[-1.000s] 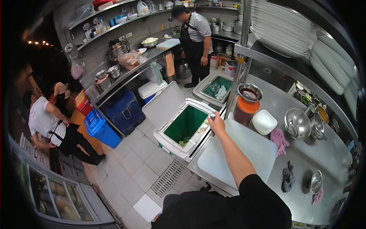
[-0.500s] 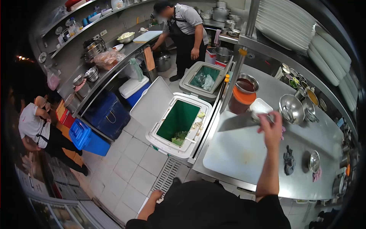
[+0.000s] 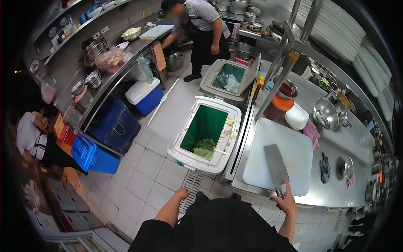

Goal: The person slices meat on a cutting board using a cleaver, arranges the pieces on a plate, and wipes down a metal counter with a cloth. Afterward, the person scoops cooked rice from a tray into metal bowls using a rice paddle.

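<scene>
My right hand is closed around the handle of a broad-bladed cleaver. Its blade lies over the white cutting board, pointing away from me, with the handle at the board's near edge. Whether the blade touches the board I cannot tell. My left hand hangs low over the floor with its fingers curled in, and nothing shows in it. Beyond the board stand a white container and an orange-lidded tub; a pink cloth lies beside its right edge.
A white bin with a green liner stands open left of the counter, leafy scraps inside. Behind it is a grey bin. Steel bowls and a dark cloth sit on the right. A co-worker stands at the far counter.
My right hand has brought the cleaver from above the far side of the board down to its near edge. My left hand has moved up and right. The white container is now upside down.
</scene>
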The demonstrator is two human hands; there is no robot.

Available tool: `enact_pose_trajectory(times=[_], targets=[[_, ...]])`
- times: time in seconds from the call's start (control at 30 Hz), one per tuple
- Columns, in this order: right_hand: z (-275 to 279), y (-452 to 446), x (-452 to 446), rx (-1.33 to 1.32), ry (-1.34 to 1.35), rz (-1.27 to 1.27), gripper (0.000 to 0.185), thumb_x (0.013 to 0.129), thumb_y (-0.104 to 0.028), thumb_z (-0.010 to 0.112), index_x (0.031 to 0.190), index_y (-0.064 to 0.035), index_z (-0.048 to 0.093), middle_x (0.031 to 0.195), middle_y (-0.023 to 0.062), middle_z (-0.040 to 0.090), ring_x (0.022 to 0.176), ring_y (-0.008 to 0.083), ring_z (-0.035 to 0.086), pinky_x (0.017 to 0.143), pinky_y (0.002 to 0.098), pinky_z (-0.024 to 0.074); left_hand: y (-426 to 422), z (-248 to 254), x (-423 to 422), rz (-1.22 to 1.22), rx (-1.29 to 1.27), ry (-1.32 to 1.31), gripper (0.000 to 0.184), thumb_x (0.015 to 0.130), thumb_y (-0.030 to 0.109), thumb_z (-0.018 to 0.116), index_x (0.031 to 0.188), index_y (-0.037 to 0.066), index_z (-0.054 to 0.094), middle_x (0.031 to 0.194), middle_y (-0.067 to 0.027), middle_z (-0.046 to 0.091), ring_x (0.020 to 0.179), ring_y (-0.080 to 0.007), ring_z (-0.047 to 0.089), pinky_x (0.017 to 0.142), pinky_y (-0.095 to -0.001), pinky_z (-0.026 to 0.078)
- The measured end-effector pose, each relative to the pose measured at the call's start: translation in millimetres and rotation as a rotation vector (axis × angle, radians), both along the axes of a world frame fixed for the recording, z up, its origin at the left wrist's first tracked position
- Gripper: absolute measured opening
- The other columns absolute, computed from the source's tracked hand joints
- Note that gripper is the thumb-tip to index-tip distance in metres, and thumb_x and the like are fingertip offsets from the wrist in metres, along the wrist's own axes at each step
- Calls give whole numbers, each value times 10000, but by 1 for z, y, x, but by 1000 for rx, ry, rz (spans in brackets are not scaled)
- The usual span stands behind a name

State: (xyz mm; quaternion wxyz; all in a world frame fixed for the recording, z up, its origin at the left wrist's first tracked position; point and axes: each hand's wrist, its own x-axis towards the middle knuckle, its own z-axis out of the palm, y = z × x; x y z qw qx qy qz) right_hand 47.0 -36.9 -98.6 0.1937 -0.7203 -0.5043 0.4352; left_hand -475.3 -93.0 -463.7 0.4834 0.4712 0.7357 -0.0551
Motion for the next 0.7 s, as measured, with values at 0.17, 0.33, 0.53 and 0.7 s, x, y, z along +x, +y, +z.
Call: enact_pose_trajectory(times=[0.17, 0.33, 0.53, 0.7], targets=[[-83, 36, -4, 742, -573, 234, 768, 778, -118, 630, 1493, -104, 351, 863, 181, 681, 755, 371, 660, 725, 411, 534, -13, 2, 3, 20, 54, -57, 415, 861, 407, 610, 1068, 64, 718, 961, -169, 727, 950, -328, 690, 850, -445, 531], [2, 35, -26, 302, -128, -140, 459, 841, -139, 542, 1289, -43, 533, 771, 155, 659, 671, 291, 640, 653, 378, 520, -39, 57, 11, 85, 84, -150, 435, 868, 399, 616, 984, -10, 703, 822, -213, 708, 825, -346, 701, 745, -438, 539], [-3, 15, 20, 296, 146, -407, 195, 921, -206, 547, 910, -23, 480, 638, 80, 569, 494, 139, 528, 474, 308, 442, -73, -27, -14, -259, 234, -29, 390, 900, 357, 607, 940, -20, 697, 776, -177, 693, 794, -296, 702, 718, -437, 525], [-31, -46, 64, 156, 235, -730, 267, 996, -309, 533, 879, -89, 437, 611, 16, 495, 435, 107, 459, 389, 288, 393, -40, -32, -7, -204, 158, -81, 375, 906, 354, 608, 955, -10, 686, 781, -159, 691, 749, -287, 698, 681, -430, 535]])
